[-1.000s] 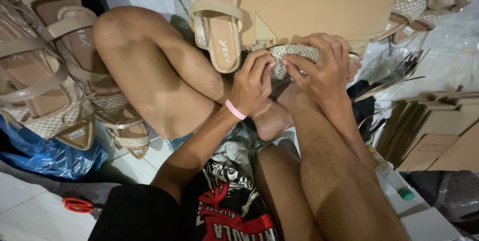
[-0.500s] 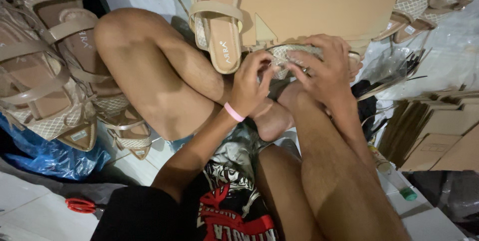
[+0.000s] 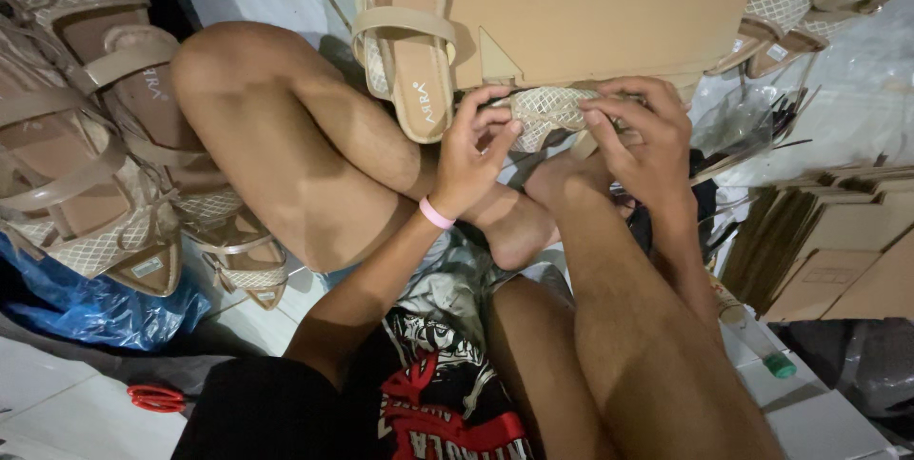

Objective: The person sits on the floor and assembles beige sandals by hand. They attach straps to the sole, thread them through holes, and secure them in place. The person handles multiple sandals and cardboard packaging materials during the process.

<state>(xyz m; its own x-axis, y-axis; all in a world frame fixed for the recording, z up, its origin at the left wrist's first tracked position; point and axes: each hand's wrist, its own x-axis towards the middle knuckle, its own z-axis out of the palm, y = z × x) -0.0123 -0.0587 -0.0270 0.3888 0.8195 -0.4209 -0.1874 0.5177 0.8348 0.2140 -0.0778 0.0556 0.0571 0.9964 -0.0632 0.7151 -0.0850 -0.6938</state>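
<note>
1. Both hands meet at the far middle, above the person's crossed bare legs, closed on one beige sandal upper with a white lattice pattern. The left hand pinches its left end with curled fingers; the right hand grips its right end from above.
2. Most of that upper is hidden by the fingers, and whether a sole is attached cannot be made out.
3. Just behind the hands lies a flat brown cardboard sheet, its far edge cut off by the frame.
4. One beige open-toe sandal with a lattice toe band lies just left of the cardboard, near the left hand, its toe end cut off at the top.
5. A heap of matching beige strappy sandals fills the left side. They overlap and run out of frame, so the count is unclear; at least four soles show.
6. At the far right corner, beige sandals with bows lie partly cut off; two seem visible.
7. One crumpled blue plastic bag lies under the left heap.
8. One pair of red-handled scissors rests on the white floor, near left.
9. One pink wristband circles the left wrist.
10. A stack of folded brown cardboard pieces stands on edge at the right; their number is hard to tell.
</note>
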